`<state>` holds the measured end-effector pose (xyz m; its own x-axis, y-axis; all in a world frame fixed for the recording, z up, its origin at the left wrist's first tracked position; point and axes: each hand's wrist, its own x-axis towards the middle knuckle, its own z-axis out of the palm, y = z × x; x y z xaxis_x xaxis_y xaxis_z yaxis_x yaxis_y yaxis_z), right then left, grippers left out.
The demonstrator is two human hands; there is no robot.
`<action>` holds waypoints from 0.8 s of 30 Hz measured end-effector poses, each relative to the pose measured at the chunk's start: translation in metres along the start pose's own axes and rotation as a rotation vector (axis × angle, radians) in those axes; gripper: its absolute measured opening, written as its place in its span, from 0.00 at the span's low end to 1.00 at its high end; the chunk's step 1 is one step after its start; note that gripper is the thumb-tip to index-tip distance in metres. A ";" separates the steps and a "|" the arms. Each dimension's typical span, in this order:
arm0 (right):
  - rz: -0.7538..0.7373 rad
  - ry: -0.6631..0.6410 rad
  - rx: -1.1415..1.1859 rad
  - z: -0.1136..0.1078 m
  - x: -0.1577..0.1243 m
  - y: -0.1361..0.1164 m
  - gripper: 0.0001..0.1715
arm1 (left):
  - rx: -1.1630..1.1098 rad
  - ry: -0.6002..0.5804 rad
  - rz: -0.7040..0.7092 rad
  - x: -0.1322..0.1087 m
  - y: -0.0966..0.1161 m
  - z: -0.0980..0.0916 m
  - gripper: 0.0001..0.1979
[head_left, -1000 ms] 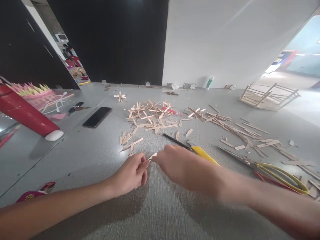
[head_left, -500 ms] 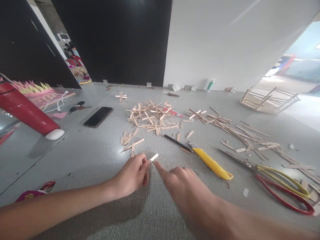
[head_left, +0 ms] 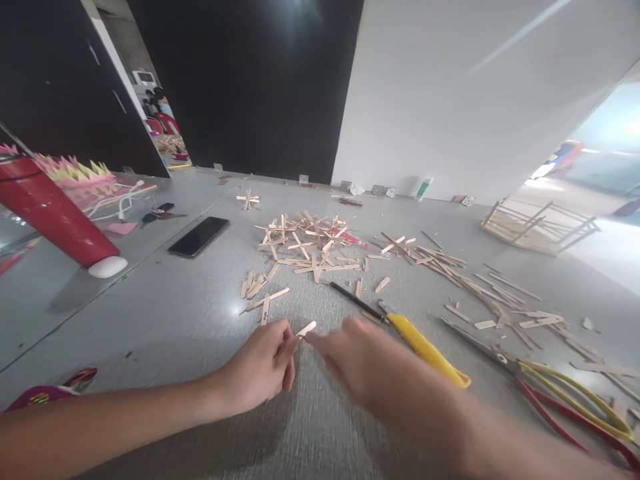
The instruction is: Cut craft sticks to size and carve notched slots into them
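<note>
Right hand (head_left: 367, 363) shifted forward | left hand (head_left: 263, 360) still pinches wooden stick (head_left: 307, 328)

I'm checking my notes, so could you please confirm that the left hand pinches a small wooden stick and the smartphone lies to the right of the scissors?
Not quite: in the head view, the smartphone lies to the left of the scissors. The left hand does pinch a small wooden stick.

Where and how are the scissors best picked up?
The scissors are probably best gripped by the yellow loop and red loop, with the right hand coming in from the near right: both loops lie at the near end, while the blades point away and left.
</note>
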<state>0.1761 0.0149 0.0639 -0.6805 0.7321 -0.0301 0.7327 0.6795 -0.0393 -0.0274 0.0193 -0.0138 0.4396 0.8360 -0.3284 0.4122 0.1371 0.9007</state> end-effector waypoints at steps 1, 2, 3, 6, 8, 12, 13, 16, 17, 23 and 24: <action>0.019 -0.008 -0.022 0.016 -0.012 -0.008 0.30 | -0.003 0.010 0.006 0.000 -0.001 0.002 0.21; 0.049 -0.008 -0.055 0.033 -0.023 -0.015 0.39 | -0.002 0.023 0.017 0.000 -0.002 0.004 0.22; 0.012 0.030 -0.093 0.049 -0.031 -0.020 0.45 | 0.002 0.034 0.032 0.000 -0.002 0.005 0.22; -0.003 0.164 -0.176 0.084 -0.039 -0.022 0.45 | 0.041 0.087 0.077 -0.004 0.001 0.005 0.20; -0.043 0.292 -0.088 0.093 -0.035 -0.016 0.42 | 0.077 0.158 0.103 -0.011 0.006 0.001 0.19; -0.078 0.585 0.208 0.087 -0.025 -0.008 0.42 | 0.200 0.282 0.251 -0.034 0.019 -0.008 0.14; -0.082 0.616 0.245 0.085 -0.024 -0.008 0.42 | 0.254 0.298 0.308 -0.040 0.022 -0.010 0.13; -0.104 0.658 0.264 0.080 -0.025 -0.012 0.36 | 0.398 0.301 0.476 -0.055 0.028 -0.012 0.10; -0.100 0.656 0.254 0.080 -0.026 -0.013 0.32 | 0.435 0.293 0.524 -0.058 0.031 -0.013 0.11; -0.061 0.638 0.127 0.083 -0.031 -0.011 0.21 | 0.758 0.296 0.866 -0.062 0.045 -0.024 0.11; -0.069 0.669 0.121 0.084 -0.029 -0.010 0.21 | 0.803 0.350 0.975 -0.061 0.045 -0.024 0.10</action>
<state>0.1882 -0.0172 -0.0190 -0.5455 0.5860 0.5992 0.6552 0.7440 -0.1311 -0.0547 -0.0130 0.0535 0.6466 0.5203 0.5578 0.4554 -0.8499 0.2649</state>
